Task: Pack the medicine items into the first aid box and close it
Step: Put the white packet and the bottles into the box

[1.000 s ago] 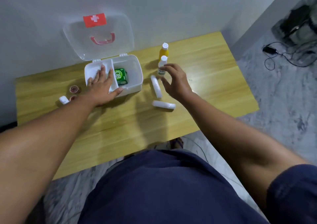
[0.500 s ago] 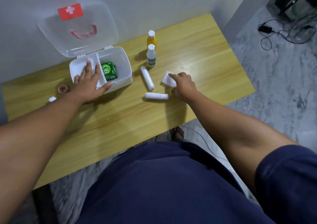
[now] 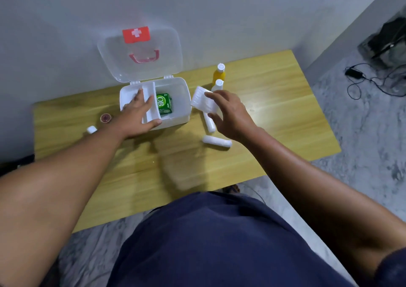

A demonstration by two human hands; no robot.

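The white first aid box (image 3: 178, 115) stands open on the wooden table (image 3: 274, 119), its clear lid (image 3: 140, 54) leaning against the wall. A green packet (image 3: 164, 103) lies in its right compartment. My left hand (image 3: 137, 116) rests flat over the box's left compartment and front rim. My right hand (image 3: 229, 116) holds a flat white packet (image 3: 201, 99) in the air just right of the box. Two white rolls, one (image 3: 209, 123) partly under my hand and one (image 3: 216, 141) nearer me, lie on the table. A yellow bottle (image 3: 219, 73) and a white bottle (image 3: 217, 85) stand behind.
A small red-brown round tin (image 3: 106, 117) and a small white capsule-like item (image 3: 91, 129) lie left of the box. The wall runs right behind the table. A black bag and cables (image 3: 373, 66) sit on the floor to the right.
My right hand picked the flat white packet up from the table and carried it left, up beside the box. My left hand stayed on the box.
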